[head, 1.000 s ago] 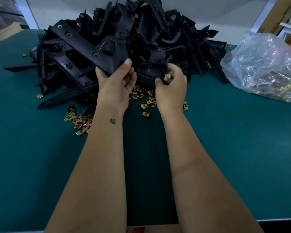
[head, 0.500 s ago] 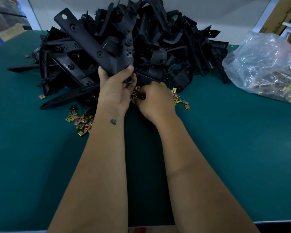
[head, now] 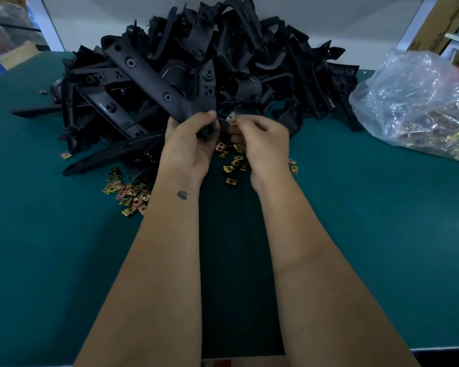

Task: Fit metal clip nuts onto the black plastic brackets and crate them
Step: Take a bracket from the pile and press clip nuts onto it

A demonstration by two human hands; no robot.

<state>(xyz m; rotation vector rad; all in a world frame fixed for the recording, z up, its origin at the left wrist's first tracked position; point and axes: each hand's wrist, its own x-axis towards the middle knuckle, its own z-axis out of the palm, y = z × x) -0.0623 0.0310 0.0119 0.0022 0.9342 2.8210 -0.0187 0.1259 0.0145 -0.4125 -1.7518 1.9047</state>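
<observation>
Head view, one moment at a green-topped bench point(head: 64, 260).

Item: black plastic bracket point(head: 154, 83), long and holed, rising far-left from the person's grip above the far heap of brackets point(head: 249, 54). The left hand point(head: 188, 144) is gripping its near end, fingers curled round the part and thumb lying on top.

Item: metal clip nut point(head: 231, 118), being pinched in the fingertips of the right hand point(head: 263, 147) and sitting just beside the bracket's near tab; whether it is already touching the tab cannot be told.

Item: loose clip nuts point(head: 127, 192), lying scattered on the mat near-left of the wrists, with more under and right of the hands.

Item: clear plastic bag point(head: 419, 107), lying far right and holding further nuts.

Step in hand, by judgement: the fitting of a nut onto this bracket's edge. The next move is calling for the nut's open side to be lined up with the tab and pushed on squarely until seated, the left hand steadying. No crate is showing for certain.
</observation>
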